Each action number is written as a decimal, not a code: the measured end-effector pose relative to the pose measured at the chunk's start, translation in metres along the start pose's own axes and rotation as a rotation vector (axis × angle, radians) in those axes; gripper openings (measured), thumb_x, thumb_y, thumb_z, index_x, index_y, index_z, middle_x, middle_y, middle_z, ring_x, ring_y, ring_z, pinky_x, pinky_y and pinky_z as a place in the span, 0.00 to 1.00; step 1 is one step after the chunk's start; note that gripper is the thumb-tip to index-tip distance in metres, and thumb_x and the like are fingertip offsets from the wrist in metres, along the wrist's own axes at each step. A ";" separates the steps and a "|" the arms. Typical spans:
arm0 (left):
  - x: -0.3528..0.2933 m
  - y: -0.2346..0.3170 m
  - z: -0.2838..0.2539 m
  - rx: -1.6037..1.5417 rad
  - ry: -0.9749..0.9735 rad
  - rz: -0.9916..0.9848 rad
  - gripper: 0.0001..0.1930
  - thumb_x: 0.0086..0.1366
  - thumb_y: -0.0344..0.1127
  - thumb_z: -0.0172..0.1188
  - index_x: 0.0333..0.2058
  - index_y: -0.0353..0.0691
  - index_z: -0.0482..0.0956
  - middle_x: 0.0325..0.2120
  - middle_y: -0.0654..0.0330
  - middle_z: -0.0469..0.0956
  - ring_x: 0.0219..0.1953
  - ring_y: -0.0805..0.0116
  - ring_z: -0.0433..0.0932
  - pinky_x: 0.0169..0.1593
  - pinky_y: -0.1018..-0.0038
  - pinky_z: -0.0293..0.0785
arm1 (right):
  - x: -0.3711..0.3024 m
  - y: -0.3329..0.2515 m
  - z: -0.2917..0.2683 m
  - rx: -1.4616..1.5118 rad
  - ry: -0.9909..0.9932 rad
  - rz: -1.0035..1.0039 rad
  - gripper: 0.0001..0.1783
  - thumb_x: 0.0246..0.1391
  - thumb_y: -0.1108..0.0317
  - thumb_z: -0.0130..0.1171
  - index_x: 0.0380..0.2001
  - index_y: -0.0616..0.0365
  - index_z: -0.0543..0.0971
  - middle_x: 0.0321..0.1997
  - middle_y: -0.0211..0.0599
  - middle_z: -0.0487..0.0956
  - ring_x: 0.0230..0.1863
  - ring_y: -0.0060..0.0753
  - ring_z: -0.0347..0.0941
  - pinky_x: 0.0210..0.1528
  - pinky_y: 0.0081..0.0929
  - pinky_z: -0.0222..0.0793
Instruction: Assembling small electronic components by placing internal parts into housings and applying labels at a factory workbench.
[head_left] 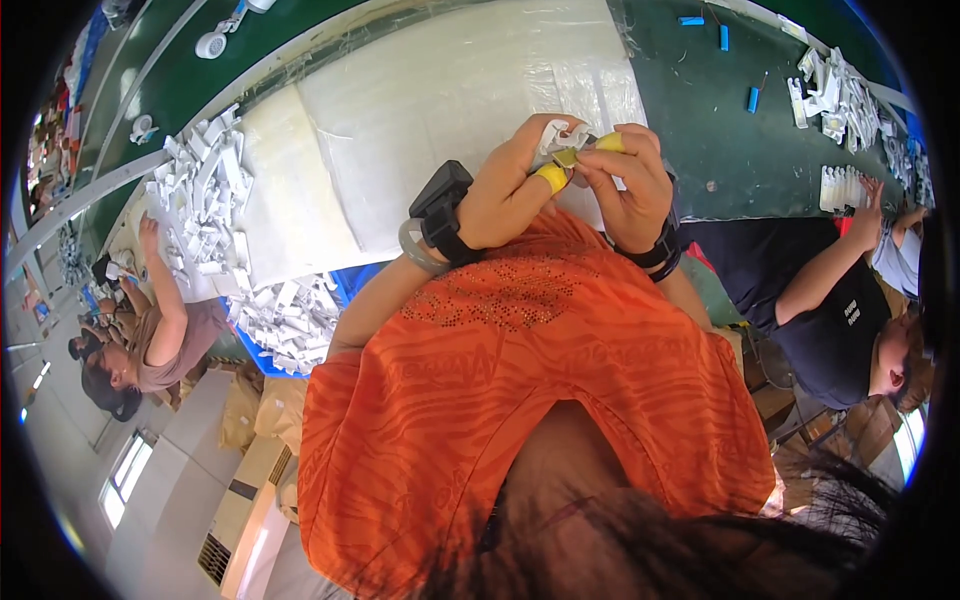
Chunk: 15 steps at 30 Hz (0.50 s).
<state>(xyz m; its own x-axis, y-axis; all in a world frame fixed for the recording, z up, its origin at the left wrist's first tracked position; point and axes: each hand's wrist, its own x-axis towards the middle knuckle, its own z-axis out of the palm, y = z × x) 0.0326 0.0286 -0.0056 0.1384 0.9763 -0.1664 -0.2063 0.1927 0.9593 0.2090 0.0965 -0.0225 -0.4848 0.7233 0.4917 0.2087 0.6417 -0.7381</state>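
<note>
My left hand (pixel 505 190) is closed around a small white plastic part (pixel 552 134), holding it up over the near edge of the white work mat. Yellow tape (pixel 551 178) wraps its thumb. My right hand (pixel 635 190) meets it from the other side, thumb and fingers pinched at a small yellowish-green flat piece (pixel 566 158) that touches the white part. One of its fingers also wears yellow tape (pixel 610 143). Fingers partly hide how the two pieces sit against each other.
A heap of white plastic parts (pixel 205 185) lies left on the mat (pixel 400 110); a blue bin (pixel 262 358) below holds more. Blue cylinders (pixel 724 38) and white parts (pixel 835 95) rest on the green table (pixel 690 130) at right. Co-workers sit on both sides.
</note>
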 end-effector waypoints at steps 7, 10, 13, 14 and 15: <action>0.000 0.003 0.001 0.025 -0.005 0.017 0.21 0.61 0.26 0.42 0.54 0.35 0.63 0.38 0.54 0.74 0.40 0.67 0.75 0.46 0.73 0.70 | 0.000 0.000 0.000 -0.005 -0.018 -0.001 0.13 0.40 0.75 0.69 0.32 0.51 0.84 0.32 0.30 0.74 0.40 0.37 0.69 0.45 0.31 0.65; 0.001 0.004 0.001 0.075 -0.008 0.003 0.21 0.61 0.26 0.42 0.54 0.35 0.63 0.37 0.53 0.74 0.39 0.66 0.75 0.44 0.73 0.71 | -0.003 0.001 0.001 -0.025 0.006 -0.017 0.13 0.40 0.75 0.69 0.33 0.50 0.84 0.32 0.30 0.74 0.39 0.36 0.69 0.46 0.32 0.65; 0.001 0.003 0.003 0.069 -0.009 -0.003 0.21 0.61 0.27 0.43 0.54 0.34 0.63 0.37 0.52 0.74 0.38 0.65 0.74 0.44 0.73 0.70 | -0.003 0.002 0.002 -0.049 0.018 -0.040 0.13 0.40 0.75 0.69 0.34 0.50 0.83 0.32 0.29 0.74 0.38 0.36 0.69 0.48 0.34 0.65; 0.001 0.000 0.003 0.063 0.006 0.017 0.21 0.61 0.27 0.42 0.54 0.34 0.63 0.37 0.53 0.74 0.37 0.66 0.74 0.43 0.74 0.70 | -0.003 0.002 0.002 -0.054 0.019 -0.048 0.14 0.40 0.75 0.69 0.34 0.49 0.83 0.32 0.29 0.74 0.37 0.36 0.69 0.48 0.34 0.64; 0.000 -0.002 0.003 0.058 0.021 0.037 0.21 0.61 0.27 0.42 0.54 0.34 0.64 0.37 0.54 0.74 0.36 0.67 0.74 0.42 0.74 0.70 | -0.003 0.002 0.002 -0.054 0.019 -0.048 0.14 0.40 0.75 0.69 0.34 0.49 0.83 0.32 0.29 0.74 0.37 0.36 0.69 0.48 0.34 0.64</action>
<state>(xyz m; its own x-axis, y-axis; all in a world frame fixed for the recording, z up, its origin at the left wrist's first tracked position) 0.0363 0.0283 -0.0068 0.1114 0.9846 -0.1348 -0.1541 0.1512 0.9764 0.2092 0.0954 -0.0266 -0.4795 0.6959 0.5346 0.2314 0.6880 -0.6879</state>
